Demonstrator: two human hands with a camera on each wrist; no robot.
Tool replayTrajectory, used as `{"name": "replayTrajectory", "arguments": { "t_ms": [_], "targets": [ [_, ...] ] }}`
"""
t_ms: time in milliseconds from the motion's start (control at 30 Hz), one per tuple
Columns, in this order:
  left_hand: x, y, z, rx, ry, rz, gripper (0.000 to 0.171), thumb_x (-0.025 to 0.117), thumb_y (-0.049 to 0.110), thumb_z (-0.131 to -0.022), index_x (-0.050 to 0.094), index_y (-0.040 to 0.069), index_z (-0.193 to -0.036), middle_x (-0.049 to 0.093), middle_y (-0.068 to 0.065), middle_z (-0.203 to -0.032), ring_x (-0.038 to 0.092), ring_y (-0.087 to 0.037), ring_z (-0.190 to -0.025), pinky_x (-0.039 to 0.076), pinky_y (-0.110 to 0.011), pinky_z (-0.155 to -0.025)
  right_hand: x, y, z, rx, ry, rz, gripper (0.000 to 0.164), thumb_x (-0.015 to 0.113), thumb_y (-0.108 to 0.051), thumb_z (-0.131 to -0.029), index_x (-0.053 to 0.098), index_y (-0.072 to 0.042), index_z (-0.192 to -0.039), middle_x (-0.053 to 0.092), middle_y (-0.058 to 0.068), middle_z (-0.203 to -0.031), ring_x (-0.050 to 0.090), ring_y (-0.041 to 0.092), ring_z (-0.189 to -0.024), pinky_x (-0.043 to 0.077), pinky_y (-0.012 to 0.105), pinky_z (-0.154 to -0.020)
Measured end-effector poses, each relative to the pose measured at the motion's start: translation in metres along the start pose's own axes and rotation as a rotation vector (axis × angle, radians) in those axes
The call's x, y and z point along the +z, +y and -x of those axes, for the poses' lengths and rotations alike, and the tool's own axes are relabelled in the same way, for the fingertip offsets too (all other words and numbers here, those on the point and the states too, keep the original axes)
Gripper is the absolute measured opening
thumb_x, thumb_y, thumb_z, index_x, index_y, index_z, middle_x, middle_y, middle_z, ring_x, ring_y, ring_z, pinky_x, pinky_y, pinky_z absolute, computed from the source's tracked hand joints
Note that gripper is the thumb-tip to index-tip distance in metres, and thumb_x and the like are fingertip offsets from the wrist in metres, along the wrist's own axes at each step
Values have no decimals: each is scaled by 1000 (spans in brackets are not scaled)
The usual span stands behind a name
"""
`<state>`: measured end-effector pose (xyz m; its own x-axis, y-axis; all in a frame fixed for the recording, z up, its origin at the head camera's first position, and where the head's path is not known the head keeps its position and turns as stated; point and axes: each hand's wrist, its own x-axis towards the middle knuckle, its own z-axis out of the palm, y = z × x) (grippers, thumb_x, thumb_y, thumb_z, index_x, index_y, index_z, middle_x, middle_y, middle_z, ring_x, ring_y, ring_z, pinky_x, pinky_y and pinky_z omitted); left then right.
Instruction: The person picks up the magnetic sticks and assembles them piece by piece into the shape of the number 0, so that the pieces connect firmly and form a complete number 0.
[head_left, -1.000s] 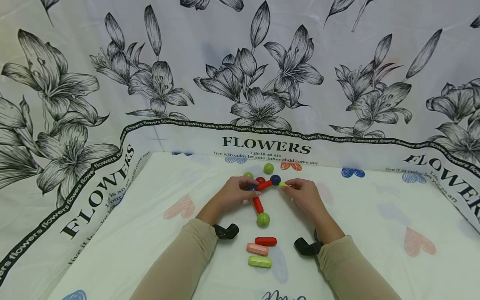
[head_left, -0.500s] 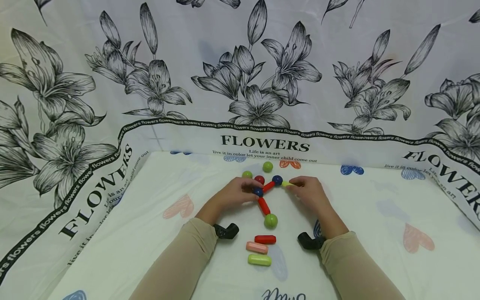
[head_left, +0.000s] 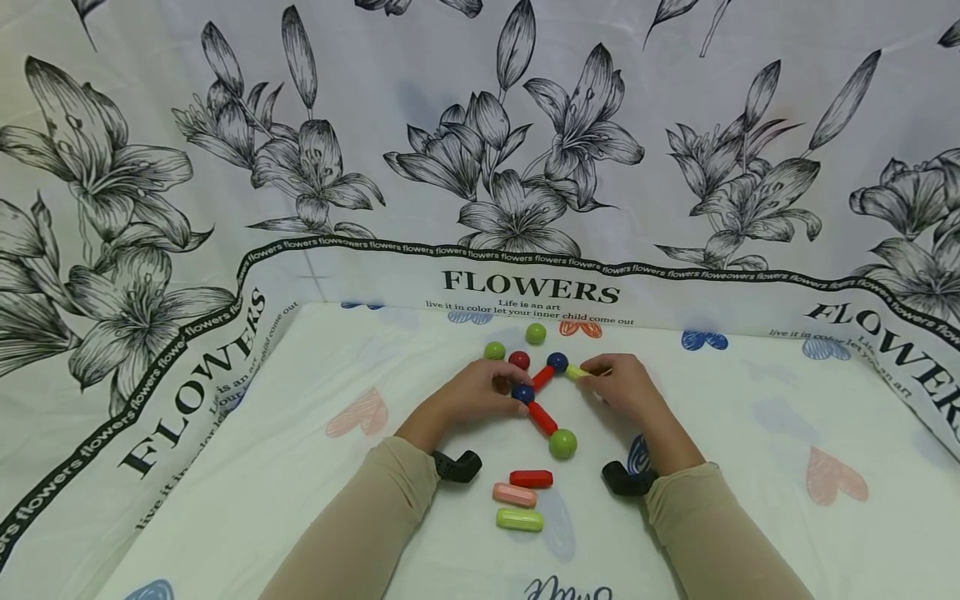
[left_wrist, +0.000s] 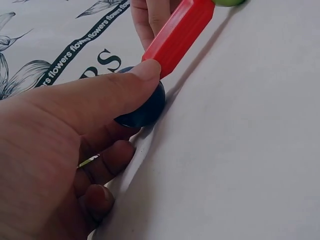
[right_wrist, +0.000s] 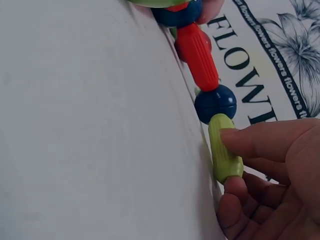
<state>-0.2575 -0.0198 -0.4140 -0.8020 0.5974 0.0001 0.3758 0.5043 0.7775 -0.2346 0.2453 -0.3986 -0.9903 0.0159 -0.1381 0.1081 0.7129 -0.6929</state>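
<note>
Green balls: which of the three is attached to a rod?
The near green ball, closest to the person, joined to a red rod; the rear-left green ball and rear-right green ball show no rod attached.

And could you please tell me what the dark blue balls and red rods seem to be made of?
The dark blue balls look like hard, glossy plastic: highlights show, and one has a seam line. The red rods are probably moulded plastic too, with a slight sheen and lengthwise ridges. What either holds inside can't be seen.

Plain tan sleeves (head_left: 363,517) end beside bent, black wrist-worn devices (head_left: 459,467).
</note>
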Motion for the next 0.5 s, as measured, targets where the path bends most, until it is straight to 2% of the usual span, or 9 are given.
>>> {"name": "replayTrajectory", "arguments": {
  "t_ms": [200,500],
  "targets": [
    [4,-3,-1,16,29,-22,26,83,34,-79,69,33,-101,63,8,-93,54,-16,-91,46,-31,-77,-1,-1,0,0,-18,30,33,68,-22,-91,69,-8,-121,66,13,-113,59,21,-85,52,28,-66],
    [6,-6,-2,14,40,-16,26,82,36,-79,68,32,-101,62,7,-94,52,-15,-90,45,-29,-75,0,1,-1,8,-30,1,34,68,-22,-91,68,-8,-122,66,13,-113,60,20,-83,54,28,-67]
  ]
}}
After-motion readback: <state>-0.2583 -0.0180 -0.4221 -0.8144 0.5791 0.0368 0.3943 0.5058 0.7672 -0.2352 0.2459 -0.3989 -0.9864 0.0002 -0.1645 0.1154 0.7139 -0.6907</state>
